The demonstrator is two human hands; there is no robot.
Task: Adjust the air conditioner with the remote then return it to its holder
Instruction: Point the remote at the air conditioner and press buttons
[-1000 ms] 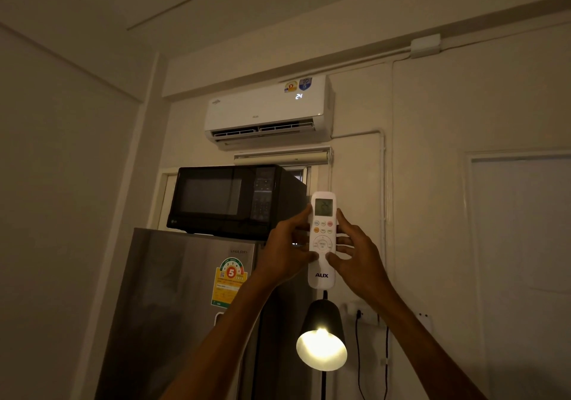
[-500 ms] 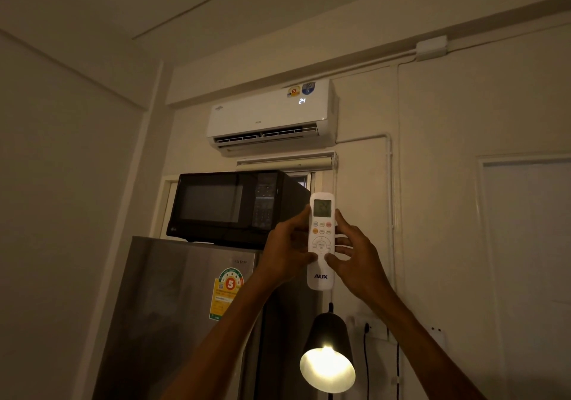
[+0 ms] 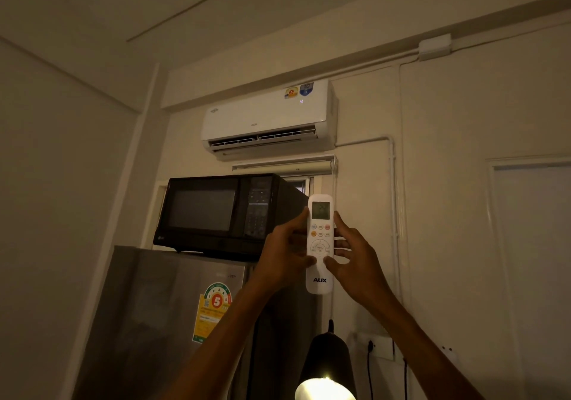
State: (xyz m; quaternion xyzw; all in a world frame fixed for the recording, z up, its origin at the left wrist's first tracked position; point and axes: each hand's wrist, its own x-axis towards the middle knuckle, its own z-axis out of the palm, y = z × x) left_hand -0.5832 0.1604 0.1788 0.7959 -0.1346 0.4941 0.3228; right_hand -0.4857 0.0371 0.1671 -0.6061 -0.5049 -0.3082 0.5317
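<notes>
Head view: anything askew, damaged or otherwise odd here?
Nothing stands out. The remote is upright between the left hand and right hand, below the air conditioner. The microwave sits level on the fridge. The lamp is lit.

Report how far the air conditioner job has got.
Done: remote is out of its holder, raised toward the air conditioner. In hand: left hand and right hand grip it, thumbs on the buttons. Left: returning it; no holder is in view.

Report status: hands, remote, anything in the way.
Left hand and right hand both grip remote, upright, aimed at air conditioner. Holder not visible. Path clear.
</notes>
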